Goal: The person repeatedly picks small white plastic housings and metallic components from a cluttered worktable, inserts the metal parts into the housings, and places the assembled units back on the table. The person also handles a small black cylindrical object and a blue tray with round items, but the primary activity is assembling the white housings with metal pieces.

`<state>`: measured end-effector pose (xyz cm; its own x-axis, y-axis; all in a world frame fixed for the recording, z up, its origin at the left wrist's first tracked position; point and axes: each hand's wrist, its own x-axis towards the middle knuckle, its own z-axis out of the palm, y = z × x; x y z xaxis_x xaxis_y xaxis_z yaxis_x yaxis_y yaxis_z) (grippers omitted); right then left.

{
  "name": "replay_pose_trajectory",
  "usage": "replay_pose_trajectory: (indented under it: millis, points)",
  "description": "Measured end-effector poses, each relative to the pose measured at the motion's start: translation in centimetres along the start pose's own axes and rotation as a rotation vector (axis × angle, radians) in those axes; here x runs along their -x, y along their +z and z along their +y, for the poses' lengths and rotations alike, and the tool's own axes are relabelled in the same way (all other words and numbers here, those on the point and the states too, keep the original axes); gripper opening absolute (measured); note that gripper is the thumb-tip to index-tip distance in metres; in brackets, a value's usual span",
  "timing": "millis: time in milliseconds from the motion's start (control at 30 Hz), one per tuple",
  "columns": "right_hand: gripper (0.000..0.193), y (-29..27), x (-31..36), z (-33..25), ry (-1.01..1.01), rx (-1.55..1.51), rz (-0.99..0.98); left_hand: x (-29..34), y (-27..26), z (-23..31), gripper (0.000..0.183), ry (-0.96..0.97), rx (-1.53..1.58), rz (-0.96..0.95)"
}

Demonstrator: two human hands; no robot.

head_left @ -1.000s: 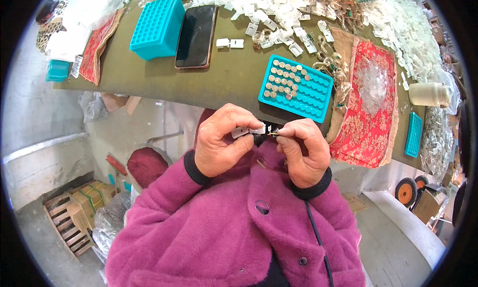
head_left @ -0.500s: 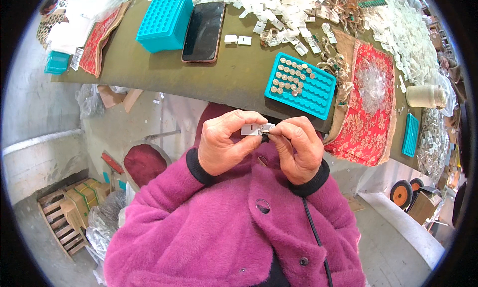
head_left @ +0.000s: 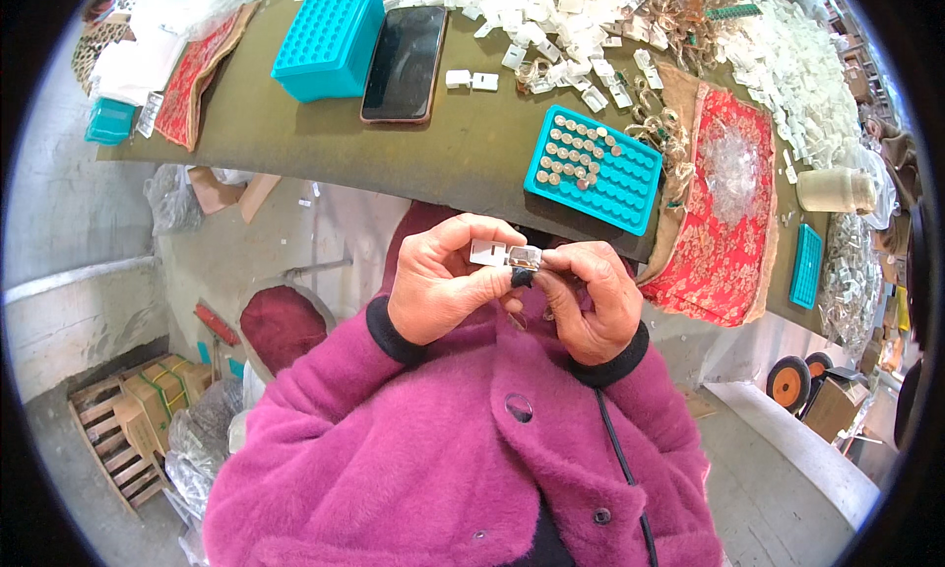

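Observation:
Close in front of my chest, both hands are at one small white plastic case (head_left: 489,253) with a see-through or metallic compartment at its right end. My left hand (head_left: 439,283) pinches the case between thumb and forefinger; something small and black shows beside the thumb tip. The fingertips of my right hand (head_left: 592,299) are closed at the case's right end, and whether a smaller part lies between them is hidden. Just beyond my right hand, a turquoise tray (head_left: 627,175) holds rows of small round silvery discs (head_left: 571,154) in its left half.
A phone (head_left: 403,65) lies beside a stack of turquoise trays (head_left: 329,45). Two white pieces (head_left: 472,80) lie right of it. A heap of white plastic pieces (head_left: 551,26) covers the far table. Right stand a red patterned cloth (head_left: 714,242) and a jar (head_left: 836,190).
The white case has turned so that more of its face and right-end compartment show. My right fingertips have shifted slightly right and down along it.

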<state>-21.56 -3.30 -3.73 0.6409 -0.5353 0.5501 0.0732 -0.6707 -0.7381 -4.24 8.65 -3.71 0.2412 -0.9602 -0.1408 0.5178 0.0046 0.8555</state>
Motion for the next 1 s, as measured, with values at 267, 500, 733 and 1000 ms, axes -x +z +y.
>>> replay_pose_trajectory:
  millis: [267, 500, 733, 1000]
  points:
    - [0.023, 0.0, 0.3, -0.5, 0.152, 0.011, -0.033, -0.5, 0.7, 0.1, 0.037, 0.602, -0.900, 0.062]
    - [0.014, -0.1, 0.9, -0.5, 0.407, -0.174, -0.044, -0.5, 0.8, -0.3, 0.036, 0.668, -0.967, 0.044]
    - [0.013, -1.8, 1.1, -0.2, 0.940, -0.834, -0.165, -0.2, 0.1, -1.4, 0.035, -0.124, 0.091, -0.011]
    - [0.014, -2.6, 0.4, -0.5, 0.804, -0.538, -0.202, -1.6, -0.4, -2.1, 0.032, -0.271, 0.353, -0.072]
